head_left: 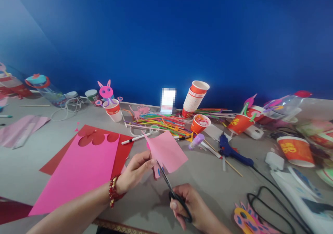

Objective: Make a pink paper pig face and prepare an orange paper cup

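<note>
A light pink sheet of paper (pixel 169 152) is pinched at its left edge by my left hand (pixel 137 168), which wears a red beaded bracelet. Small pink pieces with blue ovals show beneath that sheet, near my fingertips. My right hand (pixel 188 202) grips the handles of black scissors (pixel 166 180), whose blades point up and left to the sheet's lower edge by my left fingers. To the left lies a bright pink sheet (pixel 83 171) with rounded cutouts along its top, over a red sheet (pixel 123 154).
Behind my hands are colored sticks (pixel 166 123), a stack of paper cups (pixel 194 100) and a cup with a pink rabbit figure (pixel 106 92). At right lie a blue glue gun (pixel 234 152) with a black cord and a tipped cup (pixel 296 150).
</note>
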Motion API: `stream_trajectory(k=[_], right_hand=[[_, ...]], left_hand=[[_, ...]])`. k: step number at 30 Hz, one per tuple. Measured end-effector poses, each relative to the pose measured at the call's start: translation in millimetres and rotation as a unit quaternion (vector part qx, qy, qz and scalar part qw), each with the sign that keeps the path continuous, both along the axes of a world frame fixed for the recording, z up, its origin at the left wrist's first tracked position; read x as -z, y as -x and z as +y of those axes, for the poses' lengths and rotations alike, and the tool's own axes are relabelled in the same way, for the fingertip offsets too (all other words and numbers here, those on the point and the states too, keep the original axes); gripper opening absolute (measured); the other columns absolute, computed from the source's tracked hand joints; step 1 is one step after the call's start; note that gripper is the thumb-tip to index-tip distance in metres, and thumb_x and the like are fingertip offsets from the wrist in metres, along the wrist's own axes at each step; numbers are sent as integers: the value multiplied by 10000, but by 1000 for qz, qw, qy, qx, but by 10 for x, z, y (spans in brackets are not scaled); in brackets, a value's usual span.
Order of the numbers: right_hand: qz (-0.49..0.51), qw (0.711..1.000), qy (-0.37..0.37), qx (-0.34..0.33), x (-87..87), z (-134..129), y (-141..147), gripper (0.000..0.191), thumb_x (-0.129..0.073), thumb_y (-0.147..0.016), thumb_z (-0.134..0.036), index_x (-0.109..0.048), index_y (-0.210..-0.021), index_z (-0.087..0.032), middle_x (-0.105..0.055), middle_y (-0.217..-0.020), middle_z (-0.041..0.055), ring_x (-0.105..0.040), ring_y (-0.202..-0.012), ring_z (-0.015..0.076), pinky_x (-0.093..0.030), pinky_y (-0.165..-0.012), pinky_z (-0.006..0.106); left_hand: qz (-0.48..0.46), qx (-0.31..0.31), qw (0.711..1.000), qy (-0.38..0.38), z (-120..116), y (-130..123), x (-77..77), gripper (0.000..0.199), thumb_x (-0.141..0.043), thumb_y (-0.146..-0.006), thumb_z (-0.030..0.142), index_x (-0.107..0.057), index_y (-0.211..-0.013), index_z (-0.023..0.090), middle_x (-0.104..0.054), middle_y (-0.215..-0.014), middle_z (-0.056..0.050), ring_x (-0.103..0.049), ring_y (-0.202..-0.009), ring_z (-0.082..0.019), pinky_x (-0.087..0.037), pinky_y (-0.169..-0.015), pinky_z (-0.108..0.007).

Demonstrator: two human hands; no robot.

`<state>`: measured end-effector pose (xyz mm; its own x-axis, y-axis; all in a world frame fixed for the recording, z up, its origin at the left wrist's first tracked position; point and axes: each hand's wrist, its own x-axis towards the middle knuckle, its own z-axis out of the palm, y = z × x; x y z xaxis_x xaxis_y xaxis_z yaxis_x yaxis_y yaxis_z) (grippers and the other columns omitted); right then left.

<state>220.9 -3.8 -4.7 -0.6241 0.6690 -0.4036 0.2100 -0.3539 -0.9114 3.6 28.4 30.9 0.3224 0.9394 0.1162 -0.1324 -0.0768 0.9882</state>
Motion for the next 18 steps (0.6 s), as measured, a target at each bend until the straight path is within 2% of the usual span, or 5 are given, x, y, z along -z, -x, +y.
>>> stream_trajectory(k=[4,9,18], right_hand=[[-2,1000,-6,0,7,3,1,573,-625,-682,-718,-459,-552,-185,-473,-383,-53,-384,-302,46,-220,-349,170],[-5,1000,-3,4,-37,3,14,596,-619,-657,-751,-453,-542,-190,-462,-375,-54,-383,-301,50,-209,-348,179],[-1,1000,4,10,22,-10,11,534,-642,-687,-670,-452,-542,-193,-455,-371,-60,-377,-295,52,-221,-348,177]], left_hand=[[-18,5,1000,14,1,-1,39,327,-522,-949,386,-632,-794,120,-650,-710,-68,-598,-664,-161,-478,-657,-263],[-26,5,999,20,4,-12,16,325,-532,-944,394,-620,-783,125,-655,-693,-60,-596,-617,-147,-480,-624,-250],[-38,-5,999,23,7,-22,45,321,-545,-940,379,-609,-754,125,-650,-685,-56,-605,-648,-151,-476,-641,-251]])
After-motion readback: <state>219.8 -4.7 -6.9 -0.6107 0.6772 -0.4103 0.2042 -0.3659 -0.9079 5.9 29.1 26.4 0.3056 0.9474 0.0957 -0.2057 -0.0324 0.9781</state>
